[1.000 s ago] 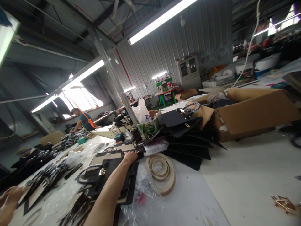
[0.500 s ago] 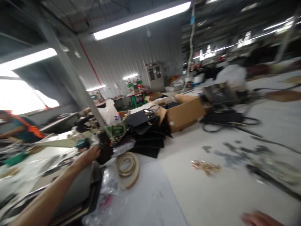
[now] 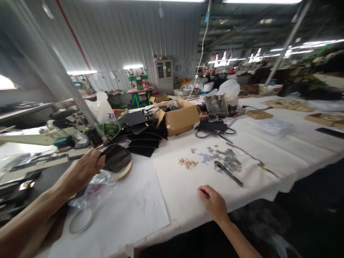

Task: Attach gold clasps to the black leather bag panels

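My left hand [image 3: 85, 168] is closed on a dark leather piece [image 3: 116, 158], holding it just above a roll of tan tape [image 3: 125, 172] at the left of the white table [image 3: 282, 150]. My right hand [image 3: 213, 202] rests near the table's front edge with its fingers stretched flat on the cloth, holding nothing. A small heap of gold metal fittings [image 3: 187, 163] and several silver metal parts [image 3: 224, 159] lie beyond my right hand.
Stacked black panels [image 3: 142, 138] and an open cardboard box [image 3: 180, 118] sit behind. A black bag [image 3: 213, 126] lies further right. Clear plastic wrap [image 3: 95, 188] and a thin ring [image 3: 80, 220] lie near my left arm. A white machine [image 3: 29, 138] stands at left.
The camera swung right and down. My left hand drew back from the black pieces with a dark leather piece. My right hand came into view and settled on the table.
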`<state>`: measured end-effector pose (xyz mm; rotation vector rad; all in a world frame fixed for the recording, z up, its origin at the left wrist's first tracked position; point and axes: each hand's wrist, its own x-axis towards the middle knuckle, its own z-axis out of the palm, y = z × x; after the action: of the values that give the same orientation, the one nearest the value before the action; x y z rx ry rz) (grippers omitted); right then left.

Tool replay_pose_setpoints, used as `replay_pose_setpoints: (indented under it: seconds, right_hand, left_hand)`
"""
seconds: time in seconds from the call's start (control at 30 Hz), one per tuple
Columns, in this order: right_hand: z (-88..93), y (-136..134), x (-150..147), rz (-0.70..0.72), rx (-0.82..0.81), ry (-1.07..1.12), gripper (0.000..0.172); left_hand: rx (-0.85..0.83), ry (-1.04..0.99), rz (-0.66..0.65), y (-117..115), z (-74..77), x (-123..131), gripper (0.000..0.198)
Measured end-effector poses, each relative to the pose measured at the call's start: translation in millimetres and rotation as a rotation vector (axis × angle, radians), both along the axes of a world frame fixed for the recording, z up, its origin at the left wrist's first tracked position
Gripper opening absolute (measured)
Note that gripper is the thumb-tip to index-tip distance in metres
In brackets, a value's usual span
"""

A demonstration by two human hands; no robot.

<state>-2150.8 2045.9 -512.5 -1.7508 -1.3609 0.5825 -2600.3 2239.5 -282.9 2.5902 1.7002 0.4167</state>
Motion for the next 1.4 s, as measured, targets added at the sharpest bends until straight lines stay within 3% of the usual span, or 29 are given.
replay_pose_setpoints:
  seconds: [0.1,0.2,0.3,0.4,0.57,0.7,0.83,0.93,1.07,1.13,1.27,1.4]
  right_hand:
    - [20.3,1.9,-26.4,0.093,-0.098,0.480,0.051]
    - [43.1,-1.5,-55.9,0.219,-0.236,0.872,0.072]
    - [59.2,-7.8,-71.0,0.231,-0.298,1.243,0.085]
    - [62.9,-12.0,-68.2,0.218,-0.310,1.406,0.073]
    - [49.2,-5.9,-50.1,0.128,-0.334,1.361,0.042]
    - [38.2,3.2,-40.6,0.168,-0.299,1.336,0.036]
    - [30.7,5.3,-38.4,0.224,-0.226,1.327,0.044]
    - [26.8,2.2,-45.0,0.231,-0.180,1.319,0.050]
    - [29.7,-7.1,-66.8,0.219,-0.178,1.333,0.062]
    - [35.0,-13.5,-78.5,0.229,-0.144,1.335,0.064]
    - [49.9,-23.7,-87.5,0.348,-0.099,1.175,0.065]
    - [65.3,-19.6,-78.4,0.483,-0.133,0.964,0.068]
  left_hand:
    - [-0.017,0.014,0.018,-49.9,-1.9,62.1,0.036]
    - [-0.081,0.177,0.069,-92.2,-33.9,134.0,0.035]
    - [-0.103,0.210,-0.031,-139.2,-74.0,186.2,0.036]
    - [-0.061,0.129,-0.170,-184.5,-105.9,219.4,0.032]
    - [-0.107,0.002,-0.184,-226.5,-136.9,249.7,0.024]
    - [-0.226,-0.256,-0.191,-239.5,-154.4,243.0,0.020]
    - [-0.429,-0.705,0.108,-248.1,-175.5,218.8,0.024]
    - [-0.618,-1.094,0.332,-245.1,-189.9,209.6,0.046]
    - [-0.707,-1.649,0.483,-222.2,-195.5,213.6,0.090]
    - [-0.658,-1.714,0.518,-206.7,-193.9,217.0,0.090]
    - [-0.542,-1.663,0.534,-183.4,-192.6,218.6,0.059]
    - [-0.598,-1.857,0.510,-178.6,-199.9,216.1,0.057]
